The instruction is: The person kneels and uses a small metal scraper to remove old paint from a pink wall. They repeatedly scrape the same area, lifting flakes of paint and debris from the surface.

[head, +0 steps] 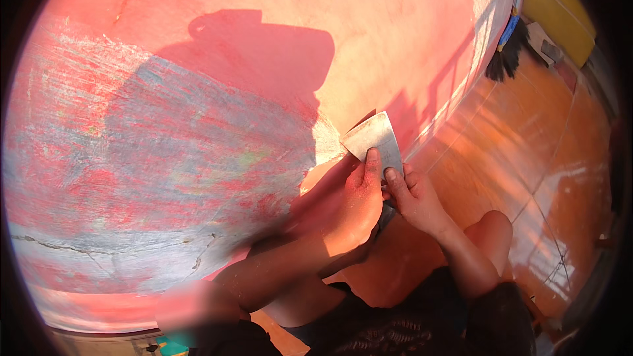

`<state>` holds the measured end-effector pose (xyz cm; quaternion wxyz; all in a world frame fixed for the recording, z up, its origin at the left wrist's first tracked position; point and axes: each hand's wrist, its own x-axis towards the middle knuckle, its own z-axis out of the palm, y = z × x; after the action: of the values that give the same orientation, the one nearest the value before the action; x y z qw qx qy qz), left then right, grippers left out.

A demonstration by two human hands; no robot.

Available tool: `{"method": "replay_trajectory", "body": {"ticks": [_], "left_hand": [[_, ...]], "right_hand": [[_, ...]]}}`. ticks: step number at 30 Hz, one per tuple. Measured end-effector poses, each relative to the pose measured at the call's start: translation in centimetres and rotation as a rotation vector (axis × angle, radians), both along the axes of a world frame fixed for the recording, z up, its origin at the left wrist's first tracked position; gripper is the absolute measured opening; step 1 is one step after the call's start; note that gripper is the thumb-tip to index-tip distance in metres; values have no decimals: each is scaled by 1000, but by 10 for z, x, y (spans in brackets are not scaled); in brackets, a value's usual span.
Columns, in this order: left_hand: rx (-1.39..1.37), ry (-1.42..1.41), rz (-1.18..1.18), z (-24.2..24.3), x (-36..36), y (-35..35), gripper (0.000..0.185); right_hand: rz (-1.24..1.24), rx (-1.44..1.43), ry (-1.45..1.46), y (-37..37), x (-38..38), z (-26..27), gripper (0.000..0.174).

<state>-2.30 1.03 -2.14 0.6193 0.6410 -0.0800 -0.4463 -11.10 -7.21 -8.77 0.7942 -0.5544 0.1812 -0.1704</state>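
Observation:
Both my hands hold a folded grey sheet point(374, 137) that looks like sandpaper, with a darker brown flap showing behind its upper left edge. My left hand point(365, 183) has its thumb flat on the sheet's lower face. Beside it, my right hand point(413, 197) pinches the bottom corner, thumb on top. Fingers under the sheet are mostly hidden. Before me is a pink-painted wall point(395, 24). A large patch point(198, 158) on its left is worn through to grey, with streaks of red and some green. My head's shadow falls across wall and patch.
Cracks point(64, 247) run through the wall at lower left. Orange tiled floor point(499, 158) lies to the right, in patchy sunlight. A broom with black bristles point(507, 59) leans by the wall's right edge, near a yellow panel point(559, 7). My bent knee point(489, 232) is close to my right arm.

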Motion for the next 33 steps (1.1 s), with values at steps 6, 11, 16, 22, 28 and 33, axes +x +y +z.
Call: {"method": "replay_trajectory", "body": {"ticks": [6, 11, 16, 22, 28, 33], "left_hand": [[140, -68, 31, 1, -4, -3, 48], [61, -43, 12, 4, -4, -4, 50], [78, -84, 12, 7, -7, -6, 51], [114, -16, 30, 9, -7, -5, 52], [5, -64, -41, 7, 2, -3, 55], [-18, -134, -2, -3, 0, 0, 57]], "right_hand": [[68, 30, 68, -2, -4, -2, 40], [72, -16, 60, -6, -2, -4, 37], [51, -41, -32, -5, -2, -1, 35], [82, 23, 125, -5, -2, 4, 38], [80, 215, 6, 0, 6, 12, 34], [23, 64, -40, 0, 3, 9, 36]]}}
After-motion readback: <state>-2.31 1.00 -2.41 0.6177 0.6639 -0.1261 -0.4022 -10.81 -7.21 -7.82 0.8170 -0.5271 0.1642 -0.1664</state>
